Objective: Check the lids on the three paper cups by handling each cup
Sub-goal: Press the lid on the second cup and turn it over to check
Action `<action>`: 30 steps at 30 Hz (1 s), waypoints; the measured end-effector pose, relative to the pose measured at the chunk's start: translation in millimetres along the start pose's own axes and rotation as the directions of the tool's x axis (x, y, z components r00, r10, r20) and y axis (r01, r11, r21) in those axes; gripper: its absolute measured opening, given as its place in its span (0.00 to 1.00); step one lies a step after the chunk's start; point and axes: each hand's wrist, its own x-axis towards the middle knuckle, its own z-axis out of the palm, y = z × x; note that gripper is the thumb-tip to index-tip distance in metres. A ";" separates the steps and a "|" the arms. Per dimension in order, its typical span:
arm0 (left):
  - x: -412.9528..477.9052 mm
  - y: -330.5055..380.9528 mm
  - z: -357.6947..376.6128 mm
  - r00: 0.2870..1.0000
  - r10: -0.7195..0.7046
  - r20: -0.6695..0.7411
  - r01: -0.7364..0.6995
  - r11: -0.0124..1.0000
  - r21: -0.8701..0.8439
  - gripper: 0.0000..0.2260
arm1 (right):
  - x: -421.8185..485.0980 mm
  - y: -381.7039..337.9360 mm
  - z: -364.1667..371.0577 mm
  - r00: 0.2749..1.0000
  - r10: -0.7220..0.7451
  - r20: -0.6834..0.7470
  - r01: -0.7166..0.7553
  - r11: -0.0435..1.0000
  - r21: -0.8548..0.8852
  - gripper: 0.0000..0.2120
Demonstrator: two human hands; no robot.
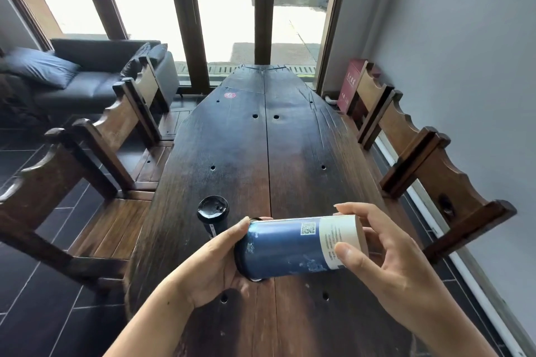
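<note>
— How are the hands sitting on it?

— Both are holding the same blue cup, lifted off the table and turned on its side. The left hand is cupping the lid end, palm and thumb wrapping round the dark lid. The right hand is pinching the pale base end, thumb in front and fingers curling over the top edge.

— So which way is its length running?

— Nearly level, left to right across the person, with the base end tipping a little upward. The lid is pointing left, into the left palm — so that is the hand placed to press or twist it, I'd say, while the right is only steadying.

— And the other cups?

— One more is standing upright on the table, black lid on top, just beyond the left hand and slightly to its left. It is looking very close to the thumb, though I can't tell whether they are touching. A third cup isn't showing anywhere — possibly hidden, possibly out of view.

— Any worry?

— If the lid is loose, a sideways cup could be leaking toward the left palm.
</note>
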 end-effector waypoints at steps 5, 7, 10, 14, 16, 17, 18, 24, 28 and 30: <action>-0.6 -3.4 -0.2 0.991 0.133 -0.007 -0.133 0.991 -0.002 0.25 | 0.8 8.5 0.6 0.999 0.037 -0.011 -0.036 0.996 0.085 0.29; -0.8 -4.2 1.0 0.986 0.167 0.007 -0.167 0.986 -0.016 0.26 | 2.1 11.1 -0.2 0.998 0.058 -0.015 -0.056 0.990 0.132 0.29; -0.5 -6.3 1.3 0.974 0.225 -0.004 -0.225 0.974 -0.032 0.26 | 4.2 12.4 -0.2 0.997 0.083 -0.008 -0.080 0.982 0.170 0.28; 1.2 -9.4 -1.1 0.958 0.285 -0.018 -0.285 0.957 -0.048 0.26 | 6.7 12.4 -0.2 0.988 0.152 0.017 -0.150 0.947 0.284 0.23; 1.9 -11.0 -2.7 0.951 0.310 0.014 -0.309 0.950 -0.040 0.26 | 8.0 15.1 -1.1 0.983 0.181 0.015 -0.178 0.939 0.294 0.23; 2.3 -11.8 -3.4 0.947 0.320 0.036 -0.319 0.947 -0.035 0.27 | 8.4 17.4 -1.5 0.981 0.196 0.007 -0.190 0.939 0.285 0.24; 2.6 -12.6 -4.1 0.944 0.327 0.052 -0.326 0.945 -0.031 0.27 | 8.4 19.8 -1.8 0.978 0.209 0.001 -0.201 0.942 0.268 0.26; 5.2 -14.1 -6.4 0.955 0.296 0.003 -0.295 0.952 -0.084 0.35 | 7.4 24.3 -0.3 0.983 0.181 -0.031 -0.171 0.964 0.202 0.26; 9.8 -14.7 1.6 0.965 0.256 -0.049 -0.259 0.963 -0.075 0.37 | 5.9 23.0 3.7 0.985 0.160 -0.060 -0.142 0.963 0.229 0.23; 11.1 -14.0 6.4 0.961 0.259 -0.100 -0.268 0.959 -0.095 0.37 | 5.0 22.4 5.6 0.987 0.157 -0.045 -0.142 0.962 0.235 0.22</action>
